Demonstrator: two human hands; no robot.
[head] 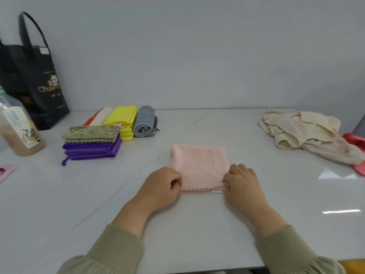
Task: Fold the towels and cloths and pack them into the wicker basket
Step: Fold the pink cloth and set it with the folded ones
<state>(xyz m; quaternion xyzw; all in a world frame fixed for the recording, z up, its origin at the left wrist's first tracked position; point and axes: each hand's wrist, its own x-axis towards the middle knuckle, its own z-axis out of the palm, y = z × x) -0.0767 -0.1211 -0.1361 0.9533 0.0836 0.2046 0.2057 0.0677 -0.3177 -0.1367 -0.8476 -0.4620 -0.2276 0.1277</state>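
Pinching the two near corners of a folded pink cloth [198, 165], both hands work at the middle of the worktop [197, 234], a little closer to its near edge than to its far one. The left hand [164, 184] has its fingers curled in, thumb and fingertips nipping the near-left corner. The right hand [243, 184] grips the near-right corner the same way, knuckles up. Olive sleeves [118, 248] cover both forearms.

The pink cloth lies flat and almost square, so no long axis can be told. Its scalloped hem points at the near edge, with a small white tag [216, 192] showing on that hem by the right hand. Its smooth side faces the far edge.

Toward the far-left corner sit the finished pieces: a stack of purple cloths [90, 150] with a leaf-patterned cloth [90, 133] on top. Behind them lie a cream cloth [98, 116] with red print, a pile of yellow cloths [122, 119] and a rolled grey towel [145, 122] whose spiral end faces the near edge.

Near the far-right corner lies a crumpled heap of cream cloths [300, 129], with a red cloth [355, 141] at the right edge just beside it.

A black tote bag [33, 80] stands in the far-left corner, and a bottle [18, 127] stands at the left edge.
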